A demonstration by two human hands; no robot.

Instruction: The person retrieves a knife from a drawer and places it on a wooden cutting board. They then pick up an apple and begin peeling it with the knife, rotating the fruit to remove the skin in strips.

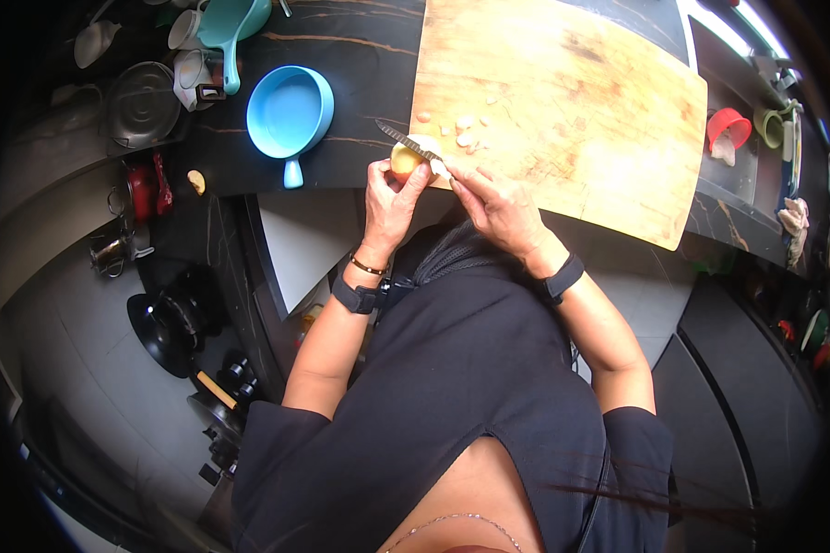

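Observation:
Above the front edge of the wooden cutting board [567, 131], my left hand [389, 211] grips a round, partly pale fruit [405, 163], perhaps an apple. My right hand [501, 207] is closed around the handle end of a knife [400, 138]. The blade slants up and left across the top of the fruit, touching or just over it. A small white piece [438, 168] lies by the base of the blade, near my left thumb. Several small pale scraps [464, 130] are scattered on the board beyond my hands. My fingers hide most of the knife handle.
A blue round dish with a handle [290, 117] stands left of the board on the dark countertop [360, 76]. Further left are a teal handled pan [232, 41], a glass lid [143, 104] and a small yellowish piece [196, 182]. A red strainer [728, 128] sits far right.

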